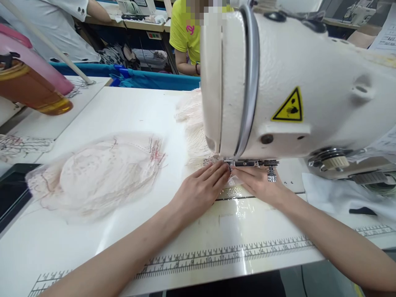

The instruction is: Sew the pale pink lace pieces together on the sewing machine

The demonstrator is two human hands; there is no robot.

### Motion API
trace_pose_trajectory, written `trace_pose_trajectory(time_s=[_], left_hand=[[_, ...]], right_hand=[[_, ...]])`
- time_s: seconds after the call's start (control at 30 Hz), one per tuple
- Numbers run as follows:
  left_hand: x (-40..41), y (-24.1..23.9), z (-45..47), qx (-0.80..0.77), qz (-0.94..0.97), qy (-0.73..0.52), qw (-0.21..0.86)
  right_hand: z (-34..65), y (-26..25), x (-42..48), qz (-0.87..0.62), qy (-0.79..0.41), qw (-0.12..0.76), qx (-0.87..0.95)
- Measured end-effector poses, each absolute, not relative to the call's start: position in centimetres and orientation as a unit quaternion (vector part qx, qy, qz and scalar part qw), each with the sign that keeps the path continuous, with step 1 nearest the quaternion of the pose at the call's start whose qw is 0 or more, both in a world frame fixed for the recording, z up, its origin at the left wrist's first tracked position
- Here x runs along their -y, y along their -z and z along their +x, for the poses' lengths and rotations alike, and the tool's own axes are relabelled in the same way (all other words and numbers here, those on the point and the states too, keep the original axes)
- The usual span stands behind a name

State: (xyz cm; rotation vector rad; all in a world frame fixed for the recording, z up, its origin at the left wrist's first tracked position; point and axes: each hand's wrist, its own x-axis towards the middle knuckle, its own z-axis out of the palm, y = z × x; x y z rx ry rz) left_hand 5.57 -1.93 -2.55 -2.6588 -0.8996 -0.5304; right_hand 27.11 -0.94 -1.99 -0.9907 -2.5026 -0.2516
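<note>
Two bottles (pixel 34 90) (pixel 46 66), contents unclear, fingers (pixel 213 172) on fabric (pixel 194 136)

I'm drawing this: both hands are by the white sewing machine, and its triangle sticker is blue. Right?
Not quite: the head view shows the triangle sticker is yellow. The left hand and right hand are by the white sewing machine.

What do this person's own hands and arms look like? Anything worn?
The left hand and right hand are ungloved, with no ring visible. The left forearm and right forearm show no sleeve, watch or bracelet. The right hand is partly hidden.
</note>
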Motion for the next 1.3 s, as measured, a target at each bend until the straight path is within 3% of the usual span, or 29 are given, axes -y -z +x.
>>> trace_pose_trajectory(time_s=[0.47,0.97,1.3], left_hand=[[1.6,1.7,5.4,0.314,-0.921,0.191,0.132],[1.7,1.1,5.3,0.321,-0.917,0.208,0.118],[1.8,0.8,4.6,0.242,-0.938,0.206,0.138]], right_hand=[[26.6,3.3,0.9,-0.308,0.08,0.184,0.93],[25.9,2.7,1.8,-0.308,0.041,0.235,0.921],[26.8,1.9,2.8,-0.224,0.055,0.304,0.925]])
